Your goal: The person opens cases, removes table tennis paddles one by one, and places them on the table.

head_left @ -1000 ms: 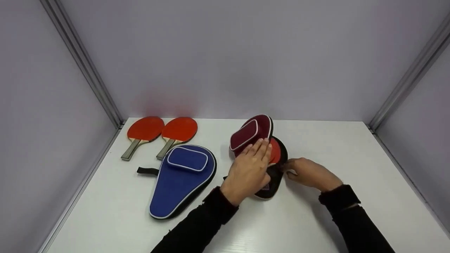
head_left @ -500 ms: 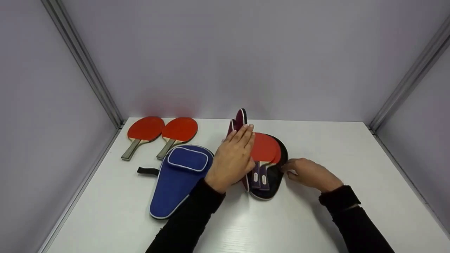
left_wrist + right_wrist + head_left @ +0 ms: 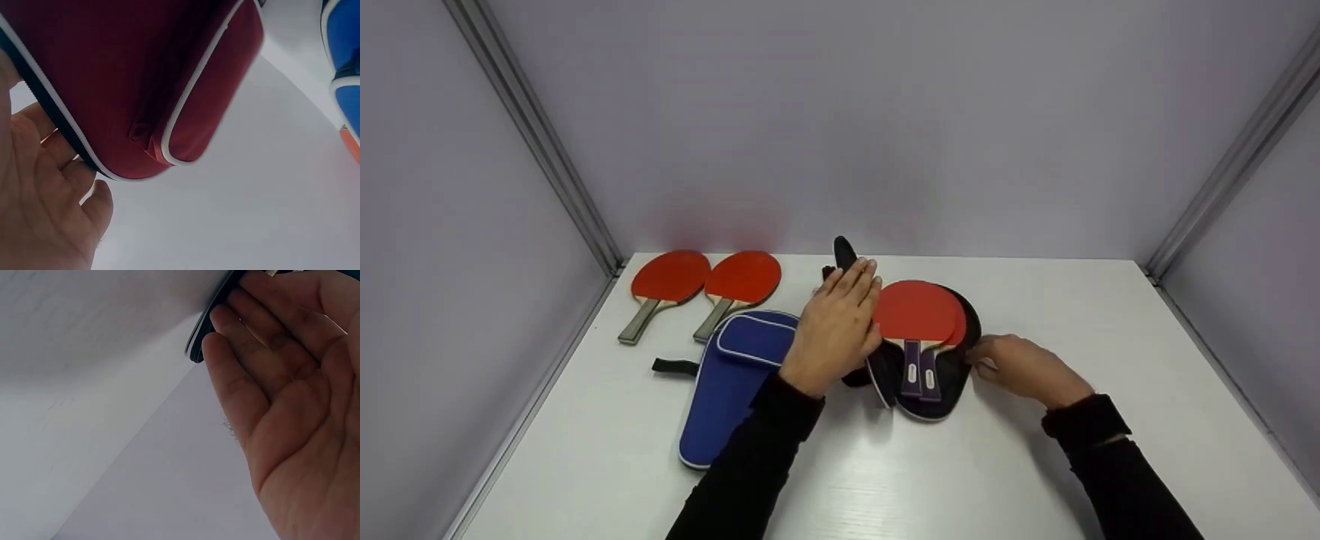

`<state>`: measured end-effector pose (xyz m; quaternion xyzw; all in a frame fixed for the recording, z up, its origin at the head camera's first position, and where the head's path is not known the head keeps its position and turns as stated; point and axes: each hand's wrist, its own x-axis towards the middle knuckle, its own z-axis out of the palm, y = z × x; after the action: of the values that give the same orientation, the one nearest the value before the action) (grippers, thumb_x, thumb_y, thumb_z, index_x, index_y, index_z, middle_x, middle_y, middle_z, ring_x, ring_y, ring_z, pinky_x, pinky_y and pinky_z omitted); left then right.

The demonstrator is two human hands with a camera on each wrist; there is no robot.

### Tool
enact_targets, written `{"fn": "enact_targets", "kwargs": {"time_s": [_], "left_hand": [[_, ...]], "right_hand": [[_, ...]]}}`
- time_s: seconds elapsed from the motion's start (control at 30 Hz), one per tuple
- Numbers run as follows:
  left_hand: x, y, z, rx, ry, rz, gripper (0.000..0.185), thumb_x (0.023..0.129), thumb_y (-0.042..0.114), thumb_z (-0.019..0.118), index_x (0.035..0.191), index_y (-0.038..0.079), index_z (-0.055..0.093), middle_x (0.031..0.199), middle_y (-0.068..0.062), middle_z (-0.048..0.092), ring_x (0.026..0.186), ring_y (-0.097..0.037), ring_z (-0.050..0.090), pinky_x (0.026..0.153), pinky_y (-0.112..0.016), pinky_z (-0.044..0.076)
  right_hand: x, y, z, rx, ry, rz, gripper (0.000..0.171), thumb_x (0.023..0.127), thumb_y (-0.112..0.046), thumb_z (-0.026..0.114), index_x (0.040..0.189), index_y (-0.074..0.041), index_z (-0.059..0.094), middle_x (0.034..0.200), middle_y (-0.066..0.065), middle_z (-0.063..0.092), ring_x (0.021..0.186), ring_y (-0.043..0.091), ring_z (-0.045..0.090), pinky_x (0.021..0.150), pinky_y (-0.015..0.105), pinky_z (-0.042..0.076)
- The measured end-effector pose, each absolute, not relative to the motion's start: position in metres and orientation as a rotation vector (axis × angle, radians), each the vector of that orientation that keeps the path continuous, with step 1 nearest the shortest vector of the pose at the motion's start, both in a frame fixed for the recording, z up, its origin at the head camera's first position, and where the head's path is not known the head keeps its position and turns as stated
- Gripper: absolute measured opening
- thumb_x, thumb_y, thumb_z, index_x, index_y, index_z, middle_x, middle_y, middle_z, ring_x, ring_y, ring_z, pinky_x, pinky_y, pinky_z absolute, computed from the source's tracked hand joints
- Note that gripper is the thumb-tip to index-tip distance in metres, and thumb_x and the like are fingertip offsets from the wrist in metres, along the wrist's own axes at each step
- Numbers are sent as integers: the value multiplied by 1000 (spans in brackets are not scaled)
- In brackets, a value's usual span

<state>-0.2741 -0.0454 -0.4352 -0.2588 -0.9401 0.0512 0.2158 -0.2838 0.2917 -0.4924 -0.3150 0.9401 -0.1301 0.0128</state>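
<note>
A maroon table tennis paddle case (image 3: 112, 73) stands unzipped, its black lower half (image 3: 971, 315) flat on the table. Two red paddles (image 3: 919, 311) with dark purple handles lie inside it, one overlapping the other. My left hand (image 3: 836, 322), fingers straight, presses against the inside of the tilted lid (image 3: 844, 251); the left wrist view shows the lid's maroon outside, with its pocket and white piping. On the right, my right hand (image 3: 1024, 367) pinches the rim of the lower half. The right wrist view shows its fingertips at that dark edge.
A closed blue paddle case (image 3: 727, 397) with a black strap (image 3: 675, 366) lies left of the maroon one, partly under my left arm. Two red paddles (image 3: 671, 275) with pale handles rest at the back left. Grey panels (image 3: 840, 127) wall the table in.
The lid swings up and over to the left with my left hand, uncovering the two red paddles and showing its black lining. My right hand stays at the rim.
</note>
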Motion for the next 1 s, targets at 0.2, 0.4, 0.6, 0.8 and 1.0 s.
{"fn": "enact_targets", "kwargs": {"time_s": [0.2, 0.4, 0.6, 0.8, 1.0], "left_hand": [[-278, -52, -439, -706, -2624, 155, 65, 117, 43, 68, 172, 9, 61, 184, -9, 54, 178, -25, 45, 148, -44, 36], [-279, -59, -441, -683, -2781, 171, 71, 115, 48, 73, 174, 12, 58, 184, -8, 54, 178, -25, 45, 150, -46, 34], [-279, -64, -448, -674, -2900, 245, 73, 111, 52, 79, 172, 16, 62, 181, -5, 59, 174, -25, 51, 146, -48, 40], [-305, -71, -492, -696, -3013, 130, 86, 106, 62, 81, 176, 18, 57, 187, -8, 51, 178, -29, 45, 148, -54, 36], [-328, -75, -536, -690, -3100, -32, 99, 102, 65, 84, 182, 19, 47, 193, -10, 37, 180, -34, 39, 144, -61, 42]], "right_hand": [[-286, 294, -493, -923, 2943, -405, 23, 106, -1, 72, 116, -9, 91, 114, 6, 89, 106, 29, 85, 96, 53, 72], [-288, 299, -494, -903, 2981, -383, 20, 105, -1, 74, 113, -7, 91, 111, 7, 89, 104, 32, 85, 94, 54, 72], [-289, 300, -495, -910, 2992, -381, 22, 103, 1, 72, 111, -7, 90, 109, 6, 89, 101, 30, 85, 92, 53, 72], [-289, 299, -497, -907, 2997, -371, 21, 104, 0, 72, 113, -6, 90, 111, 8, 89, 104, 33, 85, 95, 55, 72], [-289, 297, -497, -925, 3005, -337, 20, 105, -2, 71, 110, -7, 90, 109, 7, 87, 103, 31, 84, 93, 54, 72]]}}
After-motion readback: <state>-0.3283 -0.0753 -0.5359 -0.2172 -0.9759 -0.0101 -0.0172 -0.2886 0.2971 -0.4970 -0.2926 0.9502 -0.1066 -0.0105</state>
